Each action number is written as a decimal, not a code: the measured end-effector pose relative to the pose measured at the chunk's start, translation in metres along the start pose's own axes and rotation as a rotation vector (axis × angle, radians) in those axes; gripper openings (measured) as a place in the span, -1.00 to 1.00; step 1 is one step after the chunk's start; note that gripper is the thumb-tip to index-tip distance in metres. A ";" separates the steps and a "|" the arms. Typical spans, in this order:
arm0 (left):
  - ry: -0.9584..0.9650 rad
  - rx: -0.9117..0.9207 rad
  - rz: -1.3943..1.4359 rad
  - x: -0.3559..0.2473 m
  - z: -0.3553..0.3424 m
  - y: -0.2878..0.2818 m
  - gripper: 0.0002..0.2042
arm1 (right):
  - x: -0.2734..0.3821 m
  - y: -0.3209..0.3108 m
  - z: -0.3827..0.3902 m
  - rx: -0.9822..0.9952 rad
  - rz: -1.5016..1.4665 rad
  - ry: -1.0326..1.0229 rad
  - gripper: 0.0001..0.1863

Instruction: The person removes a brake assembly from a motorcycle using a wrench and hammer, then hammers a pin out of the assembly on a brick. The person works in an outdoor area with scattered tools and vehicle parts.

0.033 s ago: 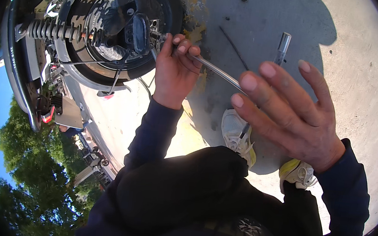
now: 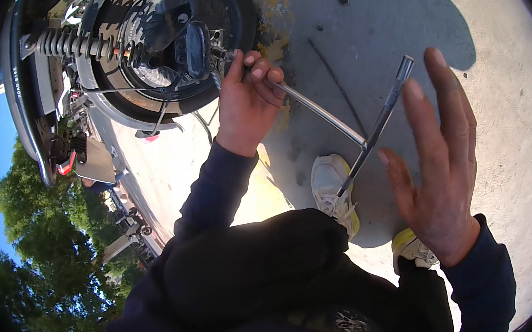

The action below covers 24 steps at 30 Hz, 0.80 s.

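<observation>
My left hand is wrapped round the shaft of a steel T-handle socket wrench, close to the wheel. The wrench's far end reaches toward the axle area of a motorbike's wheel; my fingers partly hide how it sits there. Its crossbar stands slantwise at the near end of the shaft, its lower tip over my left shoe. Just right of the crossbar, my right hand is open, fingers spread and apart from the bar.
A coil-spring shock absorber and dark frame parts lie to the left of the wheel. On the concrete are a nut and a thin dark rod. My shoes stand below the wrench. Trees show at lower left.
My right hand has shifted right and turned, uncovering the wrench's crossbar and the joint with its shaft. The crossbar sits slightly lower. My left hand keeps its hold on the shaft.
</observation>
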<state>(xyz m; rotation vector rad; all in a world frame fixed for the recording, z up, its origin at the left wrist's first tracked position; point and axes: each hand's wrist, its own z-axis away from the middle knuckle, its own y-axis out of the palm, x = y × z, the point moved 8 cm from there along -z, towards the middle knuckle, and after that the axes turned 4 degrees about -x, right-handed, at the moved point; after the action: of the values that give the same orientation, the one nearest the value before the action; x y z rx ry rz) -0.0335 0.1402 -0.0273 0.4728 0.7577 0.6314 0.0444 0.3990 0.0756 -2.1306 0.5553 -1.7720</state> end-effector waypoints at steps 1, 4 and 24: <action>0.010 0.004 -0.024 -0.003 0.002 -0.002 -0.68 | -0.005 0.004 0.003 0.056 -0.071 0.079 -0.51; 0.020 0.004 -0.007 0.005 0.007 -0.015 -0.68 | -0.001 0.031 -0.004 0.511 -0.026 0.007 -0.65; 0.019 0.020 -0.016 -0.001 0.015 0.009 -0.72 | 0.007 0.026 0.015 0.035 0.222 -0.491 -0.39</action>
<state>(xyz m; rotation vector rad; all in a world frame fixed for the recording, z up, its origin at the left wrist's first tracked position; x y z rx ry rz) -0.0259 0.1436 -0.0123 0.4789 0.7856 0.6145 0.0582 0.3730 0.0671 -2.2628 0.5896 -1.0797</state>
